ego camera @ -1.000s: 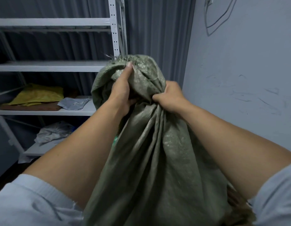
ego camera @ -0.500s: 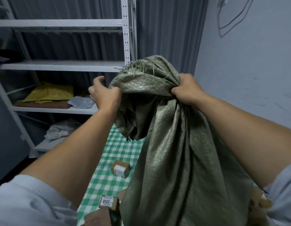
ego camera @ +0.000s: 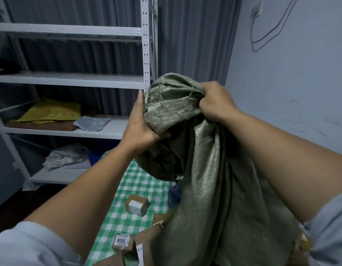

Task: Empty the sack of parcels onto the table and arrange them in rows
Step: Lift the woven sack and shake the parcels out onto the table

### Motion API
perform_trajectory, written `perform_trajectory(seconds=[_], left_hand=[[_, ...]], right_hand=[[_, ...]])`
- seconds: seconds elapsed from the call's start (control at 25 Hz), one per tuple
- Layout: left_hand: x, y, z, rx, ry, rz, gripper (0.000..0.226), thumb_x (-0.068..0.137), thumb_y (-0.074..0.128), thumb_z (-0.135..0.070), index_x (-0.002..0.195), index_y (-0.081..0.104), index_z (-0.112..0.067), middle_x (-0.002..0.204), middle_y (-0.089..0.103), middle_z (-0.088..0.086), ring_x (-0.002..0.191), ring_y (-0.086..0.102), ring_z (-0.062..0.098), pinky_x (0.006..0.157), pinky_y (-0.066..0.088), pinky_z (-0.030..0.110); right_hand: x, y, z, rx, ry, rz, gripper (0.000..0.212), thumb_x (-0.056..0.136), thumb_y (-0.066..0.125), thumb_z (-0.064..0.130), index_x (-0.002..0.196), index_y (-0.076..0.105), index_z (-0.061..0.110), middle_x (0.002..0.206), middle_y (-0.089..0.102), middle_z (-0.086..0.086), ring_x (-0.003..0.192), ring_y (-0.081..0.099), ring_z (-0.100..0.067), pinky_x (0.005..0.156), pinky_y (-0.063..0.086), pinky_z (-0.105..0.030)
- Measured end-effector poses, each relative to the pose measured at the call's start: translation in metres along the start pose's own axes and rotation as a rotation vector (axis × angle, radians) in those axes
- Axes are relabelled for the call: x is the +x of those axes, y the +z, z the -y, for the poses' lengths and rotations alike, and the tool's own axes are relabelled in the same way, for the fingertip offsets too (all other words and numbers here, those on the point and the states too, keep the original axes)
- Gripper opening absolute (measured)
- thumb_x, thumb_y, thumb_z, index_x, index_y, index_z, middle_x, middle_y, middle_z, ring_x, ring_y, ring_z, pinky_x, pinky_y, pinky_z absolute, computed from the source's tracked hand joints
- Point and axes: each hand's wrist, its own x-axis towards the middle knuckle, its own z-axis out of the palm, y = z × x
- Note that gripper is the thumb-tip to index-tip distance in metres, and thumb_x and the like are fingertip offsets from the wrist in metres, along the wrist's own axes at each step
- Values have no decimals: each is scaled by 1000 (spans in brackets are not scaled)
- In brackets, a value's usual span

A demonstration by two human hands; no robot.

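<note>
Since my left hand has shifted under the sack, its fingers and my right hand clamp the bunched end, upended over the worktop; more parcels lie below, rows unstarted.

Sack: lower end cut off by the picture's bottom edge.
Table: right side hidden behind the sack.
Blue parcel: mostly covered by the sack.
Brown boxes: at the table's near edge, cropped.
Box label: print too small to read.
</note>
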Motion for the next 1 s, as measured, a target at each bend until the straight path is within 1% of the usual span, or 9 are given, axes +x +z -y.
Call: perform_trajectory(seconds=[0.16,0.28,0.36,0.44,0.52,0.6,0.72,0.84,1.0], left_hand=[[-23,13,0,-276,-88,362,129,53,99,-28,154,19,-29,149,48,-7,134,50,4,116,37,33],[-44,25,-4,-302,-170,438,105,57,97,-35,144,39,-24,135,62,-10,123,59,0,107,45,28],[-53,34,-12,-404,-204,448,85,64,94,-26,137,52,-18,126,69,-6,117,64,6,102,50,26],[-58,45,-16,-466,-202,321,67,68,92,-12,128,62,-15,120,73,-3,113,67,8,99,53,26],[-55,55,-15,-432,-289,35,62,63,92,-12,120,68,-15,114,75,-4,106,69,7,96,55,28],[-48,57,-10,-448,-437,-180,47,62,86,-17,107,72,-16,101,76,-5,97,71,10,89,57,30],[-33,46,-9,-498,-586,-336,17,68,76,-15,84,71,-11,81,74,3,76,68,20,71,56,38],[-17,25,-12,-563,-611,-495,9,76,74,-11,79,65,-12,77,69,2,73,63,21,67,50,35],[2,3,-12,-697,-605,-598,11,78,77,-13,76,67,-14,80,71,-8,75,65,11,71,52,29]], right_hand=[[4,17,2,162,153,-44,31,75,47,-5,85,70,13,83,69,-3,85,63,-25,67,48,-32],[2,33,18,340,283,-134,30,75,48,-3,81,71,17,84,68,4,85,63,-17,66,43,-23],[-1,41,32,483,369,-178,31,75,47,-3,79,71,16,83,69,4,85,66,-18,69,53,-28],[-1,45,45,607,412,-145,30,76,47,-3,79,73,12,83,72,-3,86,70,-24,73,59,-38],[-1,48,58,746,392,-18,20,69,52,-2,73,70,5,75,69,-12,81,71,-35,67,60,-47],[-4,43,68,887,320,119,17,55,57,1,70,64,3,66,56,-13,65,60,-35,55,46,-45],[-3,29,64,780,183,177,48,60,73,10,108,67,8,102,68,-8,96,64,-24,72,46,-30],[-13,20,40,413,95,214,99,71,89,39,151,37,14,150,45,-6,135,46,-19,101,40,-29],[-43,35,0,378,141,452,127,46,92,69,148,32,22,142,51,6,126,54,-15,110,45,-43]])
